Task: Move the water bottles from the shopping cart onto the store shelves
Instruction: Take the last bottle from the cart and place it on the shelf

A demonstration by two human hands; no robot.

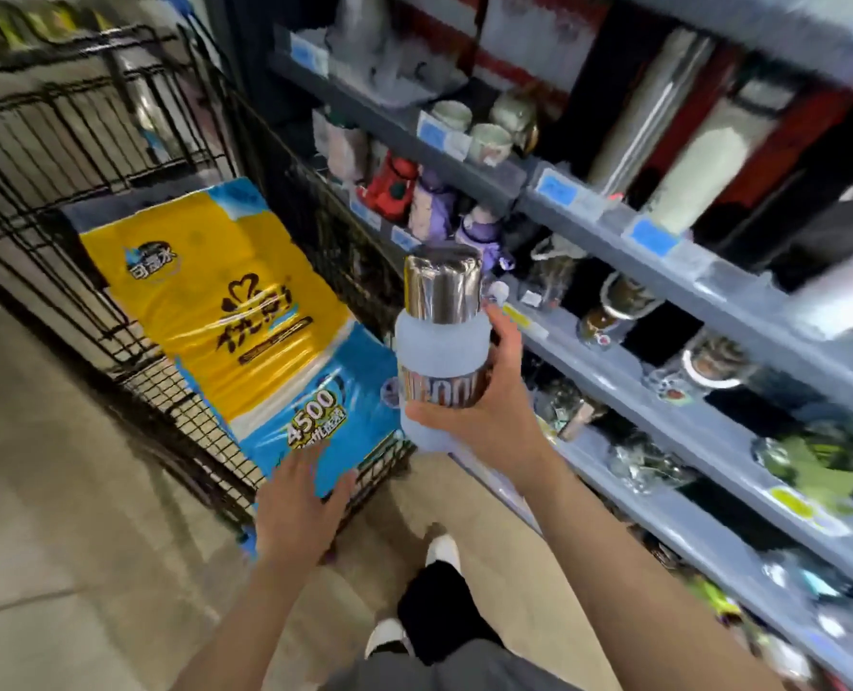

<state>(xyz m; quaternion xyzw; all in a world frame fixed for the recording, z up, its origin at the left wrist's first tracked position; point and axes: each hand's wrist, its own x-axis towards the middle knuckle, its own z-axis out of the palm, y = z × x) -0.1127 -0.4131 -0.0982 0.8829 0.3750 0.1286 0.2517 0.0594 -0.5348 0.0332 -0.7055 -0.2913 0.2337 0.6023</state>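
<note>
the right hand holds a shiny metal water bottle with a pale blue sleeve upright, fingers wrapped around its lower part, in the air between the black wire shopping cart and the grey-blue store shelves of cups and bottles. the left hand, fingers spread apart, rests on a yellow and blue plastic-wrapped paper pack in the cart

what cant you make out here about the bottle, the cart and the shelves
Head view only:
- Blue price tags on the grey shelf rail: motion blur, unreadable.
- Silver metal bottle with pale blue sleeve: the right hand covers its lower lettering.
- Black wire shopping cart: the yellow and blue tissue pack hides whether any bottles remain.
- Left hand: on the cart or the pack, unclear.
</note>
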